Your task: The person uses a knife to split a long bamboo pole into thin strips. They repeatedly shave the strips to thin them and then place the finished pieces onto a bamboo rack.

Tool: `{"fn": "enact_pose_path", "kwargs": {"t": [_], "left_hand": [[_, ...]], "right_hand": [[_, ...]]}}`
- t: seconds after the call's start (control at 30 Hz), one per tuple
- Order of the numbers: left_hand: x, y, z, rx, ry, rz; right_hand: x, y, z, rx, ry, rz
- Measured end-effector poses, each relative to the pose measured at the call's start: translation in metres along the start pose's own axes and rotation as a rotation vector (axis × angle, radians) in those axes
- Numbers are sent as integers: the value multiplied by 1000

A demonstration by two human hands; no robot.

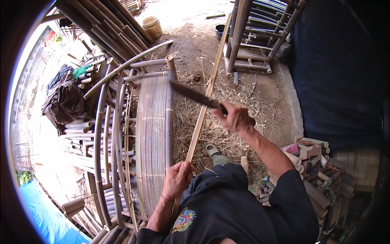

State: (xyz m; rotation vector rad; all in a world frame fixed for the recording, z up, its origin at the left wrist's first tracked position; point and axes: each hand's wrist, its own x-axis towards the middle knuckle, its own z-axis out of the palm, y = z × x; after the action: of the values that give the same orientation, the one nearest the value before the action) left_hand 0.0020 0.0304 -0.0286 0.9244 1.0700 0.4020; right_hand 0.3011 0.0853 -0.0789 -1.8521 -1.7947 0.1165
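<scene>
A long, narrow bamboo strip (198,129) slants from my lap up toward the far ground. Its near part is gripped in my left hand (177,177), with the fingers wrapped round it. My right hand (235,117) is closed on the handle of a machete (194,95). The dark, broad blade points up and to the left and crosses over the strip; whether it touches the strip I cannot tell. Left of the strip stands a bamboo bench (152,138) with a slatted seat and a pole frame.
Bamboo shavings (239,105) litter the ground ahead of my foot. Another bamboo frame (260,36) stands at the far right, near a dark sheet (337,73). Cut bamboo pieces (313,179) are piled at my right. A bucket (152,27) sits at the far left beside stacked poles (109,24).
</scene>
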Motion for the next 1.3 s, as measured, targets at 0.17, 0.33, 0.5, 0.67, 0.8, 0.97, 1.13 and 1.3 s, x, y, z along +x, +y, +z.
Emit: {"fn": "enact_pose_path", "kwargs": {"t": [0.17,0.33,0.5,0.67,0.8,0.97,1.13,1.3], "left_hand": [[-18,-15,-6,-39,-41,-24],[-24,-12,-6,-50,-79,12],[-40,-24,-8,13,-95,-35],[-44,-21,-18,-22,-251,-141],[5,0,-4,-24,-464,201],[85,43,36,-381,-323,125],[82,57,33,-69,-55,213],[79,50,40,212,64,301]], "right_hand": [[9,17,-24,-18,66,-20],[8,1,-16,-68,312,-705],[40,63,-47,335,202,293],[51,22,-41,1060,354,446],[42,-6,-15,1328,262,520],[19,-41,-4,1237,-15,375],[6,-12,-26,75,-32,-138],[1,-6,-13,12,27,-334]]}}
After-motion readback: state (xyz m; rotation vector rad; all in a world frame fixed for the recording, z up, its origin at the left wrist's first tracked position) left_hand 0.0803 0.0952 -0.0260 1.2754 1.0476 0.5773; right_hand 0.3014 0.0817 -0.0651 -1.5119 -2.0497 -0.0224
